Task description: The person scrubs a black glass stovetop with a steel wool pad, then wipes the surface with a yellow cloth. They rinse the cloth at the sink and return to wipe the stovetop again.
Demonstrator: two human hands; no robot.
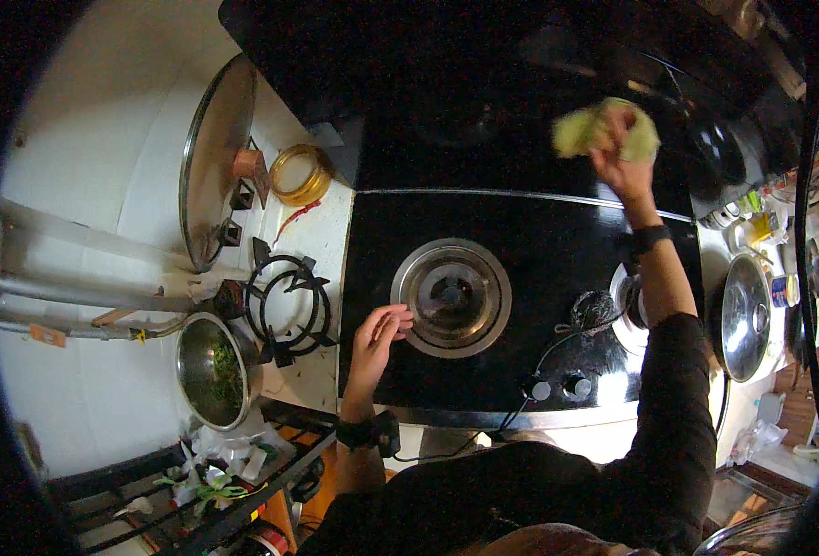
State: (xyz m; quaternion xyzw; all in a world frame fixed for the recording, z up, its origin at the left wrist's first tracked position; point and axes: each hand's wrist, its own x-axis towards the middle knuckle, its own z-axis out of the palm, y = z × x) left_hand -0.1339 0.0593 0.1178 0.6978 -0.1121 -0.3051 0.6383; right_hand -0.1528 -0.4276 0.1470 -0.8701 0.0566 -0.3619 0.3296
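My right hand (621,163) grips a yellow-green cloth (640,135) against the glossy black panel (479,156) beyond the hob's back edge. The cloth is bunched under my fingers and slightly blurred. Nothing is in my left hand (380,337); its loosely bent fingers hover at or touch the left rim of the round metal burner (451,299) on the black glass hob (374,229). I cannot tell whether they make contact. A second burner (628,306) is partly hidden beneath my right forearm. Two control knobs (541,390) sit near the hob's front edge.
Left of the hob lie a black pan support (287,258), a steel bowl of greens (188,372), gold-coloured rings (280,174) and a large leaning glass lid (197,160). A dark cord bundle (588,311) rests between the burners. Another lid (743,316) stands at right.
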